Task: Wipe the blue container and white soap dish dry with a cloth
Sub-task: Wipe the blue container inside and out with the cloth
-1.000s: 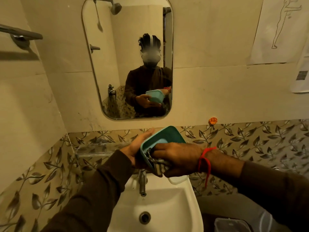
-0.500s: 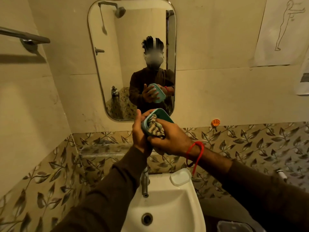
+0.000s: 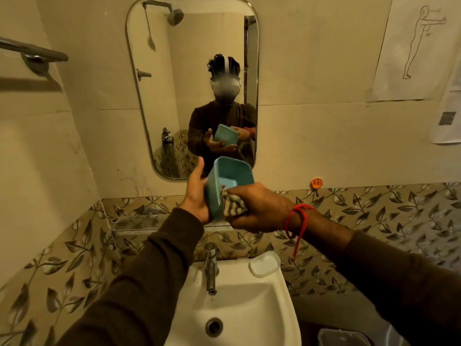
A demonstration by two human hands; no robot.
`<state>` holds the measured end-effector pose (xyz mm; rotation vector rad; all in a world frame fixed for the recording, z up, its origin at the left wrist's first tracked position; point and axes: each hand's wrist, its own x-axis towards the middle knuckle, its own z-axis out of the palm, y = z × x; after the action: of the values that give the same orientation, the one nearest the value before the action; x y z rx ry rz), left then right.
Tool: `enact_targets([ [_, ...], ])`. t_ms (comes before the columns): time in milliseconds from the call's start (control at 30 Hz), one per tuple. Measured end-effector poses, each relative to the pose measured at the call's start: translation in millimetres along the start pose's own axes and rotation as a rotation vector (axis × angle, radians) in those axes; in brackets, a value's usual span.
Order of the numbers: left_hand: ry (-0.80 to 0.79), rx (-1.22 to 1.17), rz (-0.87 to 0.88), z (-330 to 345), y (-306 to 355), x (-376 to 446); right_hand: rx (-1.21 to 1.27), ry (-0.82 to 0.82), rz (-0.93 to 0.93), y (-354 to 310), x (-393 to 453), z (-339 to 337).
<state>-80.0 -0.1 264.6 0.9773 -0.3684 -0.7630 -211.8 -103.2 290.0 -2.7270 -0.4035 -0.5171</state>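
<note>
Since half a second ago the blue container (image 3: 228,179) has dropped lower and tipped its opening toward the camera. The left hand (image 3: 197,196) cups its outer wall to brace it, while the right hand (image 3: 259,208), closed around the striped cloth (image 3: 233,204), presses it at the rim. The white soap dish (image 3: 265,263) waits on the sink (image 3: 239,308) edge, probably next.

Mirror (image 3: 174,83) abv sink (image 3: 249,308) w/ tap (image 3: 210,268).

I see L hand (image 3: 197,196) cupping blue container (image 3: 228,181) from behind, R hand (image 3: 259,208) pressing striped cloth (image 3: 233,204) inside; soap dish (image 3: 265,263) on sink (image 3: 249,310).
</note>
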Motion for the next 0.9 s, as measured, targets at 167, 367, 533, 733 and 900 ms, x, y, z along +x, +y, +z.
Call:
enact_targets([
  [167, -0.130, -0.053, -0.041, 15.4, -24.2, -6.6, 0.083, 0.139, 0.094, 8.3, 6.8, -0.7],
  [367, -0.160, 0.083, -0.264, -2.1, -20.1, -7.5, -0.153, -0.109, -0.059, 8.6, -5.9, 12.5],
  [533, -0.247, 0.072, -0.371, -14.1, -23.7, -11.9, -0.223, -0.425, -0.140, 13.7, -9.6, -6.9],
  [733, -0.190, -0.125, -0.312, -18.0, -37.0, -20.1, -0.325, 0.032, 0.088, 25.0, -10.7, -16.8],
  [900, -0.149, -0.101, -0.275, 1.5, -53.2, -17.2, -0.436, 0.241, 0.339, 9.6, -1.5, 13.2],
])
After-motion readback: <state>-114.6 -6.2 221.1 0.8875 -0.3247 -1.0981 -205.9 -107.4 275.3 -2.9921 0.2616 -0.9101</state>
